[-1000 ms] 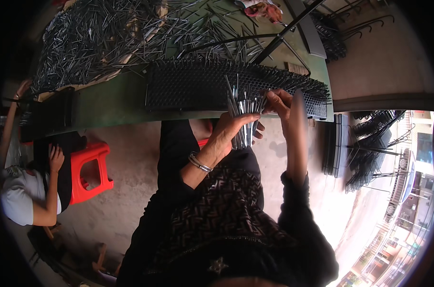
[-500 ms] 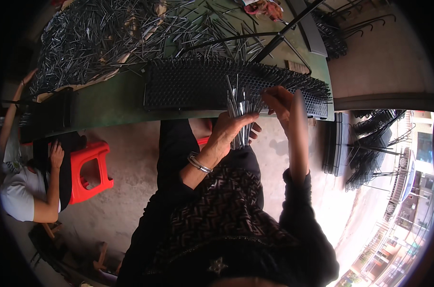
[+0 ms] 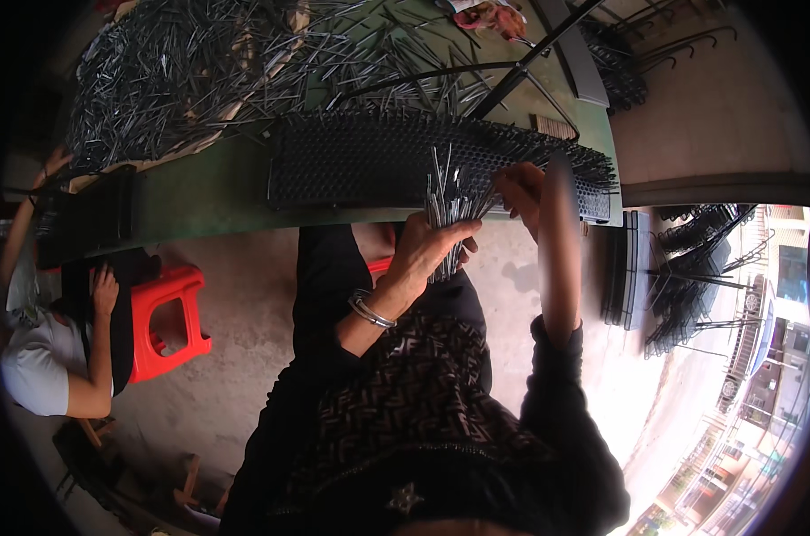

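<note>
My left hand [image 3: 423, 246] is closed around a bundle of thin metal rods [image 3: 442, 204], which stick up unevenly above my thumb. My right hand [image 3: 523, 192] is just right of the bundle, its thumb and fingers pinched together. Some rods lean toward those fingertips, but what the pinch holds is too fine to make out. Behind both hands, along the table's near edge, lies a long black rack [image 3: 351, 165] full of small holes. Thin rods stand in its far row and crowd its right end.
A big heap of loose rods [image 3: 182, 80] covers the far left of the green table [image 3: 191, 192]. A dark bar [image 3: 503, 89] slants above the rack. At the left a person in a white shirt [image 3: 43, 362] sits by a red stool [image 3: 191, 313]. Black racks [image 3: 628, 268] stand at right.
The rods in my left hand have shifted and fan out more toward my right hand. My right hand has moved slightly. At the left, the other person's far arm has moved toward the heap.
</note>
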{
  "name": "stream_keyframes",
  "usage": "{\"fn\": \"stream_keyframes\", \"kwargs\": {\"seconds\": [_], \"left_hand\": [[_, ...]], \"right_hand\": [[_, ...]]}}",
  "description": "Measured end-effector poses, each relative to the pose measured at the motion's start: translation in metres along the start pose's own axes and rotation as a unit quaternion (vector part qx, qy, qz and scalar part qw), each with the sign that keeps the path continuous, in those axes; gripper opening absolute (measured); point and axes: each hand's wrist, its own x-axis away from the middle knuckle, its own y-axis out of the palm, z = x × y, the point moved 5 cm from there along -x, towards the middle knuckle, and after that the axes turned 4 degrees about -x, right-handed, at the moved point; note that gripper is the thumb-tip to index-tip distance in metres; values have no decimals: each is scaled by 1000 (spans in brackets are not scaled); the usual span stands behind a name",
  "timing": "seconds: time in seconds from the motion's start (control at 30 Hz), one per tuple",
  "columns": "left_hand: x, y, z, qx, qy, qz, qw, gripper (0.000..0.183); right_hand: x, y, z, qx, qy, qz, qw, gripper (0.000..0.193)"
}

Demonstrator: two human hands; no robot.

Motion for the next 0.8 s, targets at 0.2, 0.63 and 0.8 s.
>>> {"fn": "stream_keyframes", "kwargs": {"seconds": [0.2,0.63,0.8], "left_hand": [[-3,2,-2,-1,6,-8,1000,17],[-5,3,-8,52,-48,1,998,20],[-1,5,-4,75,-47,-20,996,22]], "right_hand": [[-1,-9,-1,64,-28,-5,998,11],[-11,-42,-7,52,-162,266,949,8],[-23,-42,13,98,-151,251,951,8]]}}
